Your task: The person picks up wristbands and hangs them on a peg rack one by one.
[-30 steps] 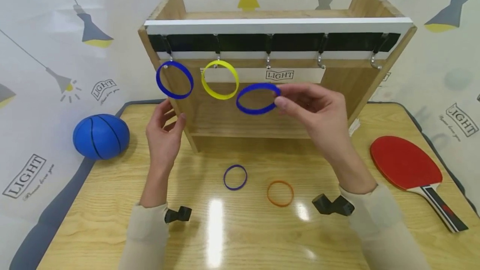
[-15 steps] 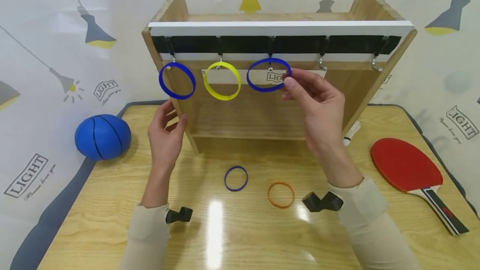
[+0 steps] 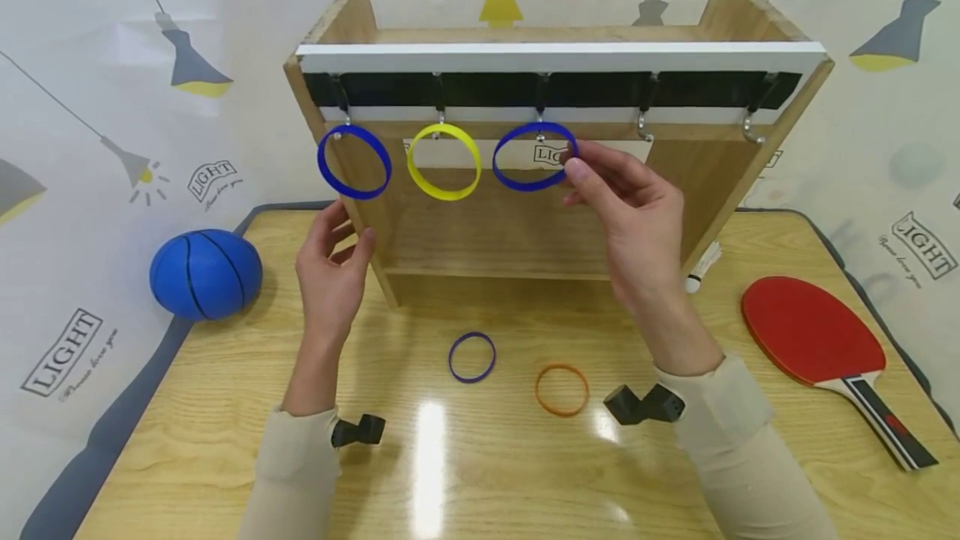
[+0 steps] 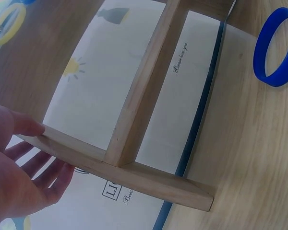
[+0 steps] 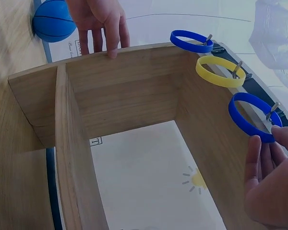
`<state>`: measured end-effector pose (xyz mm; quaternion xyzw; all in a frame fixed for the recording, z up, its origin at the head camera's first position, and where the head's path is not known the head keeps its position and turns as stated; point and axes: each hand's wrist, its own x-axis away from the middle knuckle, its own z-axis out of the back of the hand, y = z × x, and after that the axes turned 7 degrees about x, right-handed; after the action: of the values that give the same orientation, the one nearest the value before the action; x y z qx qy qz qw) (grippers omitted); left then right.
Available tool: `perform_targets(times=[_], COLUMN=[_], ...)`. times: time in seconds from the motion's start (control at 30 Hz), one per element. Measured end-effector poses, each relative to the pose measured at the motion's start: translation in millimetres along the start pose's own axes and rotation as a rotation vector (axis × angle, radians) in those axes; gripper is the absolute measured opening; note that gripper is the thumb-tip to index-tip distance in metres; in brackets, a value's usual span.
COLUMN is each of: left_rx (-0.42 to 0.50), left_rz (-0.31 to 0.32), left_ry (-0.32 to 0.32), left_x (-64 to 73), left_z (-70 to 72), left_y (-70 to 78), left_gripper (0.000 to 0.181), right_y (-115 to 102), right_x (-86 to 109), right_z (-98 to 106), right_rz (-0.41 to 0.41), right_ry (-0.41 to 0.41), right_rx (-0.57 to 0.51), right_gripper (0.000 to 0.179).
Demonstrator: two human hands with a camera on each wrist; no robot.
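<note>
My right hand (image 3: pixel 637 223) pinches the right edge of a blue wristband (image 3: pixel 528 187) between thumb and fingertips. In the right wrist view this blue wristband (image 5: pixel 240 121) encircles the tip of the middle metal hook (image 5: pixel 273 110). A yellow wristband (image 3: pixel 447 197) hangs on the second hook, and another blue wristband (image 3: pixel 387 161) on the leftmost. With thumb on one face and fingers on the other, my left hand (image 3: pixel 332 277) grips the side panel (image 4: pixel 86 160) of the wooden shelf (image 3: pixel 555 32). On the table lie a thin blue wristband (image 3: pixel 472 380) and an orange wristband (image 3: pixel 562 414).
Two bare hooks (image 3: pixel 642 125) stick out on the right of the black strip (image 3: pixel 600 88). A blue ball (image 3: pixel 206 275) sits left of the shelf. To the right are a shuttlecock (image 3: pixel 703 267) and a red table tennis paddle (image 3: pixel 813 327). A printed backdrop stands behind.
My right hand has raised the blue wristband up and to the right onto the middle hook, then lowered it slightly. The left hand keeps its grip on the side panel.
</note>
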<state>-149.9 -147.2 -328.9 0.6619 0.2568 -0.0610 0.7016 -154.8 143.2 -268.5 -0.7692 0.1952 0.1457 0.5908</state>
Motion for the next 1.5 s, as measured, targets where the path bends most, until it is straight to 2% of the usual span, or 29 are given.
perform_targets(times=[0.3, 0.73, 0.9, 1.03, 1.2, 1.33, 1.43, 1.5], left_rx=[0.004, 0.004, 0.007, 0.009, 0.008, 0.002, -0.007, -0.005], left_rz=[0.018, 0.007, 0.005, 0.003, -0.003, -0.009, -0.009, -0.010], left_ry=[0.000, 0.003, 0.003, 0.002, 0.000, -0.005, -0.003, 0.002], left_x=[0.7, 0.5, 0.5, 0.2, 0.7, 1.3, 1.3, -0.1], left_z=[-0.9, -0.2, -0.2, -0.5, -0.6, -0.7, -1.1, -0.2], left_y=[0.1, -1.3, -1.8, -1.8, -1.7, -0.5, -0.9, -8.3], left_gripper=[0.040, 0.040, 0.040, 0.040, 0.040, 0.040, 0.040, 0.040], right_y=[2.2, 6.3, 3.9, -0.3, -3.2, -3.9, -4.3, -0.8], right_x=[2.3, 7.1, 11.8, 21.2, 34.7, 45.1, 52.8, 57.3], right_z=[4.7, 16.5, 21.8, 30.9, 43.9, 52.1, 55.5, 59.3], right_rz=[-0.001, -0.014, -0.037, -0.079, -0.101, -0.056, -0.004, 0.010], right_ry=[0.010, 0.011, -0.020, -0.107, -0.271, -0.457, -0.604, -0.678], right_rx=[0.069, 0.065, 0.087, 0.190, 0.373, 0.473, 0.560, 0.616], right_gripper=[0.028, 0.029, 0.028, 0.024, 0.018, 0.016, 0.020, 0.021])
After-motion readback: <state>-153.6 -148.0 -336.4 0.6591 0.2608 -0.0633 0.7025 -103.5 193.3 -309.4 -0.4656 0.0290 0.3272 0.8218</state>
